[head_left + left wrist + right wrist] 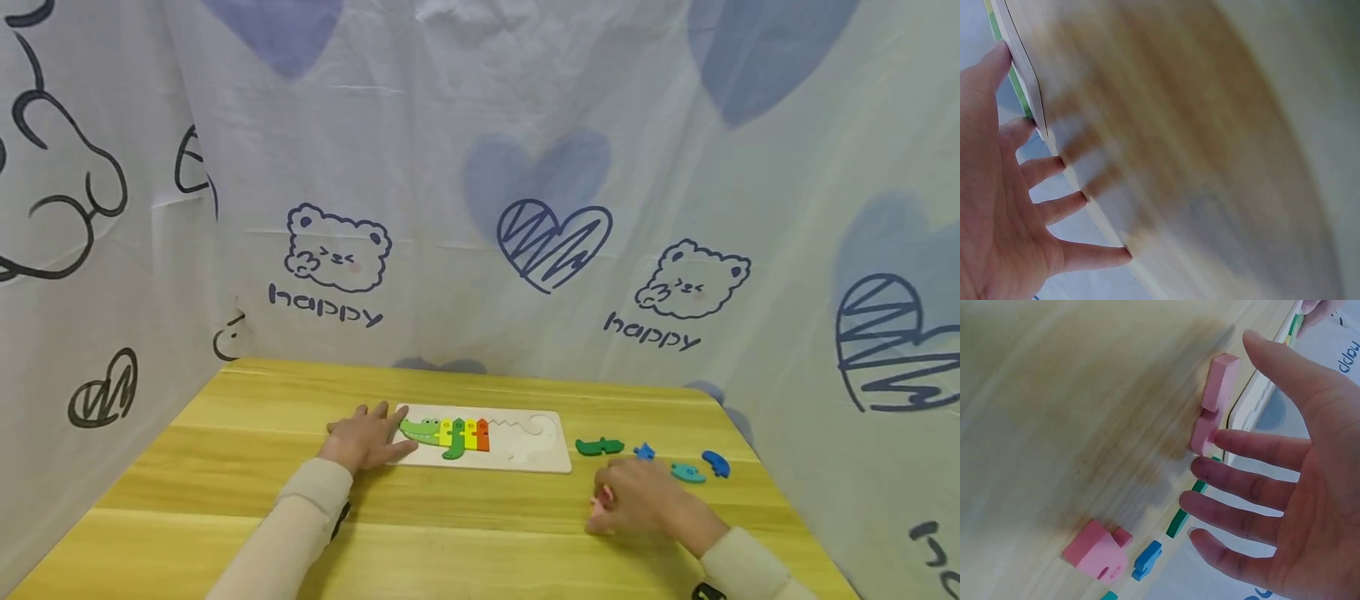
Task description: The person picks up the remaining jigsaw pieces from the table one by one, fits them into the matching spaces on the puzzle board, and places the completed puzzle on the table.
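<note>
A pale wooden puzzle board (536, 458) lies on the table, with a green crocodile head (420, 431) and yellow, green and orange body pieces set in its left part. My left hand (363, 440) rests spread at the board's left end, with its thumb and index fingertip at the edge. Over at the right, my right hand (637, 500) is low over the tabletop, its index fingertip touching a pink puzzle piece (1219, 384). In the right wrist view the thumb stands apart from that piece. A second pink piece (1094, 550) lies beyond the little finger.
Right of the board lie a dark green piece (600, 447), a blue piece (643, 451), a teal piece (687, 472) and a curved blue piece (716, 463). Printed white cloth (450, 275) hangs behind and beside the wooden table (465, 554).
</note>
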### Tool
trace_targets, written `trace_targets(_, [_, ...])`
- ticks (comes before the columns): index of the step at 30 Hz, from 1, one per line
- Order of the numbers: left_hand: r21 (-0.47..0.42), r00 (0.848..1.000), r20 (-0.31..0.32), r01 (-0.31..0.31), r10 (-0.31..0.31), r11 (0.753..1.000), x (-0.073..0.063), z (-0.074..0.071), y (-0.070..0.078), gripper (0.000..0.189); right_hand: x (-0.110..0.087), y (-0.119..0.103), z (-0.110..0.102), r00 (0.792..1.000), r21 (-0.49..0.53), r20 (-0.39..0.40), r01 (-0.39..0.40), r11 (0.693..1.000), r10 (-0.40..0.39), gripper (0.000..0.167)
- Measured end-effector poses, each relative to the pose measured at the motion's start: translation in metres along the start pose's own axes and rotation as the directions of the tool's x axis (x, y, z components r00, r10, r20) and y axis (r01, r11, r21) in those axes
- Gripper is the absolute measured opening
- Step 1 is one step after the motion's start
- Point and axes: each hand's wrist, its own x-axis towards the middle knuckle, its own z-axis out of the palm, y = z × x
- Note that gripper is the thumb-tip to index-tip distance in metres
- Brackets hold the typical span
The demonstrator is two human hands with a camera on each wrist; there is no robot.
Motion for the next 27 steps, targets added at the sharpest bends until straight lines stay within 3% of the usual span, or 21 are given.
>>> trace_targets(6, [0.003, 1.000, 0.003, 0.006, -0.006, 1.000, 0.000, -0.001, 0.001, 0.081, 0.000, 0.003, 0.005, 1.000, 0.016, 0.008, 0.021, 1.000, -0.021, 0.038])
trace_targets(16, [0.003, 1.000, -0.003, 0.001, -0.001, 1.000, 0.000, -0.003, 0.003, 0.080, 0.006, 0.001, 0.004, 0.997, 0.049, -0.018, 0.079, 0.996, -0.078, 0.016])
trace_targets(27, [-0.007, 1.000, -0.004, 0.005, -0.005, 1.000, 0.001, -0.001, 0.001, 0.081, 0.021, -0.006, 0.002, 0.990, -0.010, -0.078, 0.117, 0.993, -0.118, 0.016])
